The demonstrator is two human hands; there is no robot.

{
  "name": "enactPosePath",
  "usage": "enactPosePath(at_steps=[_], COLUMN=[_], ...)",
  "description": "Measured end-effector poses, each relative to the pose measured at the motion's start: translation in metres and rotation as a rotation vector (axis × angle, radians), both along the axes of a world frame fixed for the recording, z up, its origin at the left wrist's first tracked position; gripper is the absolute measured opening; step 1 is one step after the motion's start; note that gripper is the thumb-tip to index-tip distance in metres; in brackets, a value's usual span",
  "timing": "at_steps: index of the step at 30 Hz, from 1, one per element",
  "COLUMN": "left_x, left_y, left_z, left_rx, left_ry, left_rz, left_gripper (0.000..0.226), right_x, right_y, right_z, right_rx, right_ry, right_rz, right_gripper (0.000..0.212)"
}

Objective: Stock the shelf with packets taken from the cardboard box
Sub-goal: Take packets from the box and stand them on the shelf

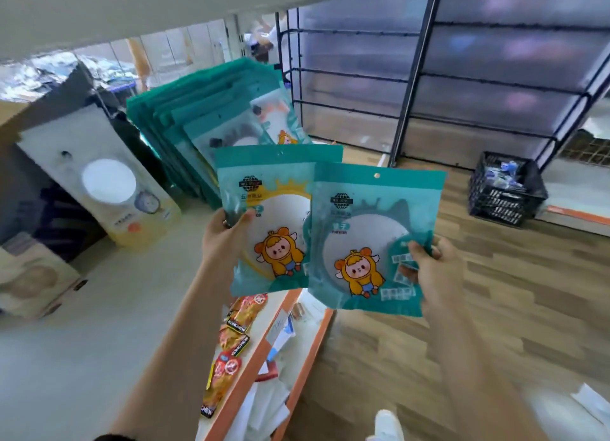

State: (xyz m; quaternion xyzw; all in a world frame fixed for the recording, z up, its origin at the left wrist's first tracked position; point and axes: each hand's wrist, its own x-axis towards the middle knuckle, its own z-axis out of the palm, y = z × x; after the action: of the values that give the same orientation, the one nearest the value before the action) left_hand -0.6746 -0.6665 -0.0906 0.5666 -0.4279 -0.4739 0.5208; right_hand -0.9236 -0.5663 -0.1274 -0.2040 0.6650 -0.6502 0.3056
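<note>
My left hand (219,234) pinches the left edge of a teal packet (267,216) with a yellow cartoon figure on it. My right hand (435,269) grips the right edge of a second, matching teal packet (366,239), which overlaps the first one slightly. Both packets hang upright in the air above the white shelf (99,341). Behind them a row of the same teal packets (204,123) leans on the shelf. No cardboard box shows clearly.
White and yellow boxed goods (109,183) stand at the shelf's left. Red and yellow snack packets (231,351) lie on a lower orange-edged shelf (260,351). A black crate (505,189) sits on the wooden floor by a black metal rack (416,77).
</note>
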Motion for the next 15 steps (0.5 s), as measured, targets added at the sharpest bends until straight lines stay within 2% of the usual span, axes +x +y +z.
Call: enactPosePath(at_steps=[10,15], left_x=[-0.086,-0.111], left_y=[-0.053,-0.068], left_z=[-0.001,-0.002], left_rx=[0.002,-0.009], left_ry=[-0.074,-0.089], left_rz=[0.19,0.255], left_gripper=[0.017,0.009], right_x=[-0.104,-0.133], right_y=[-0.104,-0.142], right_z=[0.008,0.004], right_rx=[-0.028,0.006], right_ry=[-0.005,-0.013], right_rz=[0.225,0.32], right_gripper=[0.013,0.014])
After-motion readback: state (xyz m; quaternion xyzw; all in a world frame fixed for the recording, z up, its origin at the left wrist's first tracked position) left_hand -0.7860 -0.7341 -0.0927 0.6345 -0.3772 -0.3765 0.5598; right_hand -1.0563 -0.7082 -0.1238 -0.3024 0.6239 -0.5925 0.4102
